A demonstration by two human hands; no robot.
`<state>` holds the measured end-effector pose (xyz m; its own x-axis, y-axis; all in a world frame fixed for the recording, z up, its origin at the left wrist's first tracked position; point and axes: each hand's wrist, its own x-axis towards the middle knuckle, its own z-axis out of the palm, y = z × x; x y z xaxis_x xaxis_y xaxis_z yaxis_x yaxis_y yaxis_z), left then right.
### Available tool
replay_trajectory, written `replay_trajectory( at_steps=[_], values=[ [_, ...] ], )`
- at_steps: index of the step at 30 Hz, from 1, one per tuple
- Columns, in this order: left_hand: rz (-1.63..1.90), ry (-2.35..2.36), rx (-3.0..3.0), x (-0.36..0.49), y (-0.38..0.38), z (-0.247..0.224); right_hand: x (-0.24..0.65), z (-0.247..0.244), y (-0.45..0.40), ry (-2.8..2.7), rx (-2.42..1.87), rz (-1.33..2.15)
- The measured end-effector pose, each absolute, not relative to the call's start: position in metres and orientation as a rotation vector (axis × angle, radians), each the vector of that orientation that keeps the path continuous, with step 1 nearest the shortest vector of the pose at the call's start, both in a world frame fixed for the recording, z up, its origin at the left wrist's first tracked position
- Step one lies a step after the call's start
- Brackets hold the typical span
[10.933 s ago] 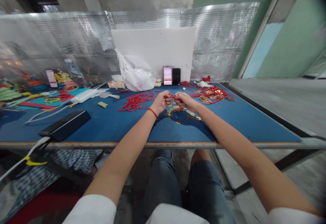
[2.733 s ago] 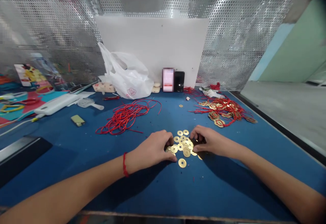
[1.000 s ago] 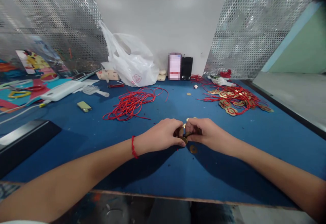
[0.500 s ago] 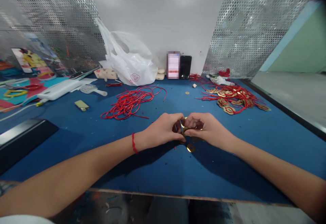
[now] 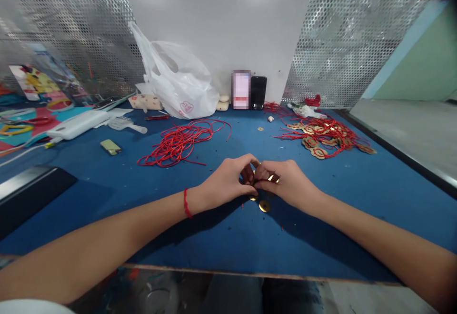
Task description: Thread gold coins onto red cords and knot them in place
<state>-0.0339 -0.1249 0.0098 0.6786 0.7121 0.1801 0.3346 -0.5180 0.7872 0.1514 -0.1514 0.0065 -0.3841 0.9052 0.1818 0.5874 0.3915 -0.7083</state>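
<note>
My left hand (image 5: 230,181), with a red string bracelet (image 5: 187,203) at its wrist, is curled with thumb and fingertips meeting my right hand's fingertips. My right hand (image 5: 287,183) is pinched, its fingers bent inward. Something small and dark gold is partly visible between the fingertips; its shape is mostly hidden. A gold coin with a centre hole (image 5: 264,206) lies on the blue table just below the hands. Further gold pieces show behind and under the fingers.
A tangle of red cord (image 5: 182,141) lies beyond my left hand. Coins tied with red cord (image 5: 326,137) are piled at right. Behind stand a white plastic bag (image 5: 178,83) and a black phone (image 5: 258,93). A dark case (image 5: 34,197) sits at left.
The fingertips of both hands have drawn closer together, and the gold piece between them is more hidden. The whole view has shifted slightly.
</note>
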Motion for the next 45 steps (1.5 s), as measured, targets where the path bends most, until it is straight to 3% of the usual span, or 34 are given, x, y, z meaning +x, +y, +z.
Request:
replay_trajectory(
  at_steps=[16,24,34,45],
  values=[
    [0.737,0.783,2.018,-0.032,-0.126,0.008,0.151,0.008,-0.154,-2.166,-1.270,0.610],
    [0.529,0.754,2.115,-0.043,-0.107,0.022,0.154,0.011,-0.153,-2.215,-1.193,0.983],
    [0.676,0.780,2.077,-0.038,-0.101,0.017,0.150,0.009,-0.151,-2.419,-1.158,0.788],
    [0.778,0.879,2.074,-0.036,-0.107,0.018,0.164,0.032,-0.157,-2.439,-1.174,1.197]
  ],
)
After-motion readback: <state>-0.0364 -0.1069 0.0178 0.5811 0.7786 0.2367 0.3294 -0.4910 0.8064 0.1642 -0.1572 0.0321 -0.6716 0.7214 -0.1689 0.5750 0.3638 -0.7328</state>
